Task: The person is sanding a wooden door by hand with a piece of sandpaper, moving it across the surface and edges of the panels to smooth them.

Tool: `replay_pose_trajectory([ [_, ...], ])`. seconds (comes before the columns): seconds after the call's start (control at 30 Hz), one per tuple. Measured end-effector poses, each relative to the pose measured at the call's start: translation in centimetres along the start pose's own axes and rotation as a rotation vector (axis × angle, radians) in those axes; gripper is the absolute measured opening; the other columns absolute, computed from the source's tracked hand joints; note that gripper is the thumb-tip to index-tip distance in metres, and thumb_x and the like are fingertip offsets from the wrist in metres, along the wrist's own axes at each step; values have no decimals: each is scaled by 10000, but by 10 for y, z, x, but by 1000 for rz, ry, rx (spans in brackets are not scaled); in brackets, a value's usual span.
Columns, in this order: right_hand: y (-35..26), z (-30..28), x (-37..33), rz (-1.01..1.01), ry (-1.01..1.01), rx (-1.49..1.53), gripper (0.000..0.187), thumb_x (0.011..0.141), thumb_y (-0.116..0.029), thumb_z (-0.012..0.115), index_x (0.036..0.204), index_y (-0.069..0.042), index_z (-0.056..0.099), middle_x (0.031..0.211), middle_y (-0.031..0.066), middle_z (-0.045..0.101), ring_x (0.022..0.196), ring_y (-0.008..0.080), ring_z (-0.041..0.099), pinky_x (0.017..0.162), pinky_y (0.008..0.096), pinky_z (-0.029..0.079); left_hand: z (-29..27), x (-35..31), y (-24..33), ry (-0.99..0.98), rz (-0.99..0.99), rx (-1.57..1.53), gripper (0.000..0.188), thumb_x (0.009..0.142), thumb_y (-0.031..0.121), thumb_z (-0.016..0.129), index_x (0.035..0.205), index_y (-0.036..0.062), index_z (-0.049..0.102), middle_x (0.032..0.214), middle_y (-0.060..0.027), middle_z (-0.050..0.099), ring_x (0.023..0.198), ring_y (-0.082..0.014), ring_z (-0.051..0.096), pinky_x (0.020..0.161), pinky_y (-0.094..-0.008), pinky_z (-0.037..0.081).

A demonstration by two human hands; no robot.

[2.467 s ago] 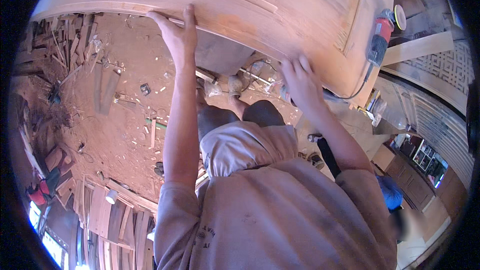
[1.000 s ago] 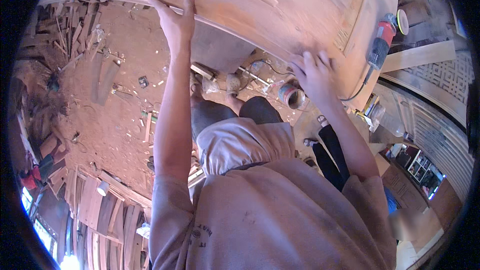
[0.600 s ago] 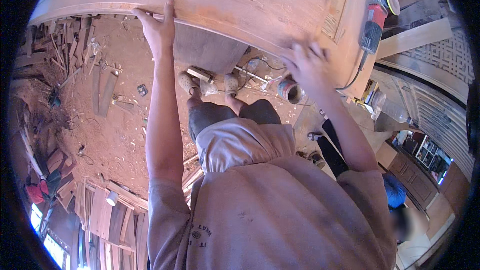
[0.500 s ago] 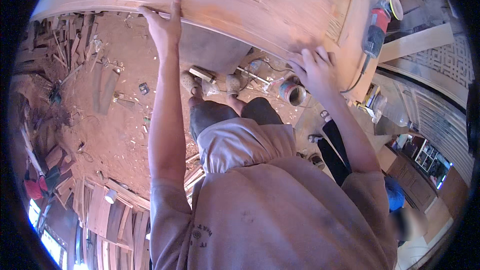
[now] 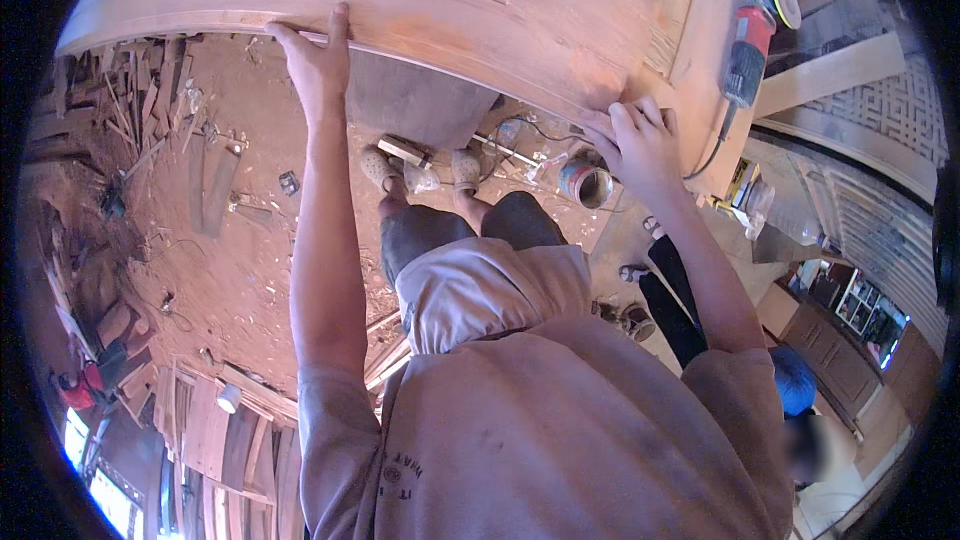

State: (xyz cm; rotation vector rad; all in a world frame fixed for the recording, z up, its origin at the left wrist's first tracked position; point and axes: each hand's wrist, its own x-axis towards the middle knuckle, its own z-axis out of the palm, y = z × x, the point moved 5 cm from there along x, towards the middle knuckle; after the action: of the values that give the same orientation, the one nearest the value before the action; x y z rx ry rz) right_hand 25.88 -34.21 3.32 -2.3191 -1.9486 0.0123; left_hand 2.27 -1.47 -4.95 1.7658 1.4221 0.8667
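A broad wooden panel (image 5: pixel 420 10) with raised mouldings lies in front of me, its near edge running across the upper view. My left hand (image 5: pixel 322 68) rests at that edge, thumb and finger spread apart against the wood. Farther right, my right hand (image 5: pixel 643 145) bends its fingers together at the edge, beside a paler orange patch of wood. Whatever may be under those fingers is hidden. An angle grinder (image 5: pixel 748 50), red and black with a pale yellow disc, lies to the right of that hand, its cord hanging down.
Below the panel stand an open can (image 5: pixel 590 186) and a cord. Wood offcuts (image 5: pixel 130 90) and shavings litter the floor at left; planks (image 5: pixel 215 430) stack at lower left. A clear plastic bottle (image 5: pixel 795 225) sits at right. Another person (image 5: pixel 795 380) is at lower right.
My left hand has shifted slightly left along the edge. My right hand has slid a little right, its fingers more curled. The grinder lies where it was.
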Motion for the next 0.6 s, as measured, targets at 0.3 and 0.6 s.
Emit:
replay_pose_trajectory([
  [0.3, -71, 18, 103, -63, -32, -26, 302, 934, -373, 664, 1075, -108, 627, 934, 41, 705, 1052, 256, 604, 908, 445, 450, 7, 8, -23, -19, -3, 53, 1162, 857, 550, 738, 1506, -196, 128, 1517, -387, 344, 1452, -438, 346, 1197, -398, 286],
  [0.6, 6, -2, -6, -14, 3, -40, 277, 931, -359, 674, 1054, -112, 651, 1022, 54, 704, 1035, 258, 628, 932, 434, 477, 6, 0, 4, -12, -45, 108, 1203, 854, 582, 722, 1516, -186, 73, 1509, -411, 328, 1447, -447, 350, 1187, -401, 307],
])
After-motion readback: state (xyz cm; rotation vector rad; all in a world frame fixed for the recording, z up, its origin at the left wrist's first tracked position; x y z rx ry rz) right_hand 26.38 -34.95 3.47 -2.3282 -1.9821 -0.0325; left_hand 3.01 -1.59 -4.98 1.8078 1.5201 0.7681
